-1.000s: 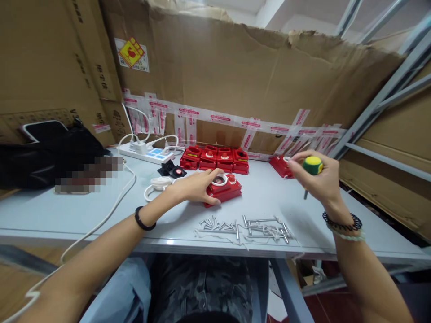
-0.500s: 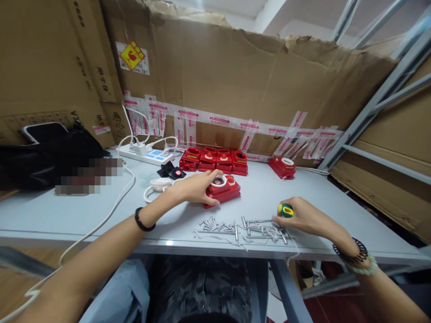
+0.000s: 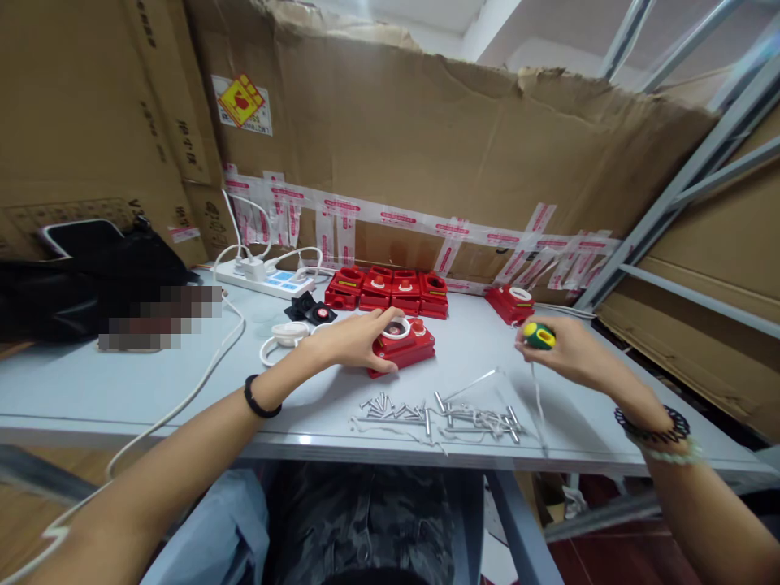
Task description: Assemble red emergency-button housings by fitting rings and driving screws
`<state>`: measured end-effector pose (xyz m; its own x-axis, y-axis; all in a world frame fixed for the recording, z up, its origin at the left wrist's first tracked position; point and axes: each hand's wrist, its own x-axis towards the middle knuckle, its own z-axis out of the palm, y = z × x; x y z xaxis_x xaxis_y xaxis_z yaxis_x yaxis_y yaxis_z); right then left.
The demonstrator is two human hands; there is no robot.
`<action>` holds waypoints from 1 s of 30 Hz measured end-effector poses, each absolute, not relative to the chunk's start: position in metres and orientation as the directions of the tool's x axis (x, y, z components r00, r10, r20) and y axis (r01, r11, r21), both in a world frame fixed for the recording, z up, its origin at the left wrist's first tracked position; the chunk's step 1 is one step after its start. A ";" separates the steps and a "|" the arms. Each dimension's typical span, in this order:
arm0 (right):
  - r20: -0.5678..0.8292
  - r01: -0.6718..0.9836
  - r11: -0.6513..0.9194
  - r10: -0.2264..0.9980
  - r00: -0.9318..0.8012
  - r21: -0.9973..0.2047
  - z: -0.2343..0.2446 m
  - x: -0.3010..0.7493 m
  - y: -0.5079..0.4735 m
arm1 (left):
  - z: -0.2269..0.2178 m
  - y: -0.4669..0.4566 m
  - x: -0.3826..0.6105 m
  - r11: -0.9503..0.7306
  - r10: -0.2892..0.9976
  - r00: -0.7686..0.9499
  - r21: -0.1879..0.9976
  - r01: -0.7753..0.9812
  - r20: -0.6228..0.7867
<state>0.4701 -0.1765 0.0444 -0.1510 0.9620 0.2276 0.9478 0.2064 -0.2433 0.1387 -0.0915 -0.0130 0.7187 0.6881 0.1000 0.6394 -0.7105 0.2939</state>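
Observation:
My left hand (image 3: 359,337) rests on a red device housing (image 3: 405,353), fingers over its top and thumb along its near side. The housing has a white ring around a dark round opening and a small red knob. In my closed right hand (image 3: 564,345) is a screwdriver with a green and yellow handle (image 3: 539,335); its shaft is hidden. A white string (image 3: 539,406) dangles below this hand, above the right of the table. Nearer the front edge lie several silver screws (image 3: 381,402) and metal rods tangled with string (image 3: 487,420).
Several red housings (image 3: 390,291) stand in a row at the back, with another (image 3: 512,303) farther right. Black parts (image 3: 310,309) and white rings (image 3: 286,337) lie left of my left hand. A power strip (image 3: 268,280) and a white cable (image 3: 207,378) occupy the left side.
My right hand has moved up and right, away from the rods, with the screwdriver still in it. String now hangs below it, and a rod lies angled above the pile. My left hand stays put.

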 end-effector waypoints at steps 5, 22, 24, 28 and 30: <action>0.296 0.961 0.271 0.924 -0.242 -0.061 0.072 0.448 -0.152 | -0.014 -0.091 0.139 -0.719 0.686 0.719 0.257 0.646 0.112; 0.517 0.821 0.568 0.722 -0.460 -0.063 0.051 0.384 -0.123 | -0.016 -0.104 0.155 -0.514 0.835 0.493 0.025 0.858 0.244; 0.470 0.808 0.585 0.734 -0.491 -0.071 0.044 0.380 -0.119 | -0.013 -0.105 0.156 -0.488 0.843 0.459 0.040 0.872 0.280; 0.377 0.794 0.595 0.769 -0.516 -0.127 0.036 0.378 -0.114 | -0.007 -0.105 0.155 -0.424 0.860 0.386 0.046 0.905 0.335; 0.337 0.802 0.580 0.791 -0.511 -0.145 0.032 0.378 -0.114 | -0.005 -0.105 0.155 -0.395 0.862 0.363 0.018 0.919 0.355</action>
